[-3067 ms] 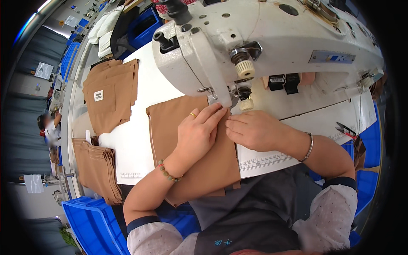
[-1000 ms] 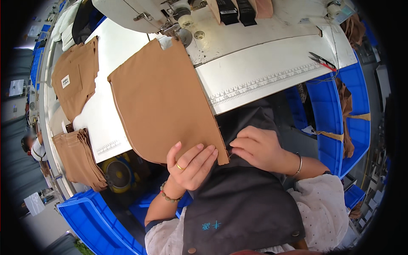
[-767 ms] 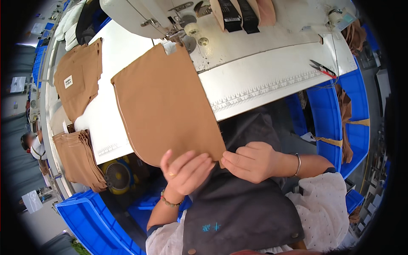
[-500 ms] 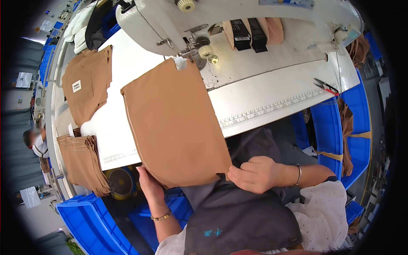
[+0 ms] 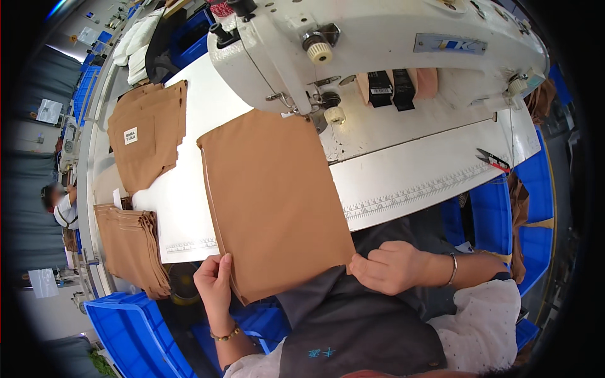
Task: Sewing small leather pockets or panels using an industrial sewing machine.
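A brown fabric panel (image 5: 277,201) lies across the front of the white sewing table, its far edge under the needle area of a white sewing machine (image 5: 378,38). Its near end hangs past the table edge toward my apron. My left hand (image 5: 215,283) pinches the panel's near left edge, thumb on top. At the near right corner, my right hand (image 5: 387,268) holds the cloth between thumb and fingertips. Pale stitching or edging runs down the panel's left side. The machine head hides where the far edge meets the needle.
Brown fabric pieces with a white label (image 5: 142,135) lie at the left, above a folded brown stack (image 5: 129,242). Red-handled thread snips (image 5: 493,160) rest at the table's right. Blue bins (image 5: 135,331) stand below on both sides. Another person (image 5: 65,205) sits far left.
My left hand has closed from an open, upright pose onto the panel's left edge. The near end of the panel lies flatter and straighter. The view has shifted slightly.
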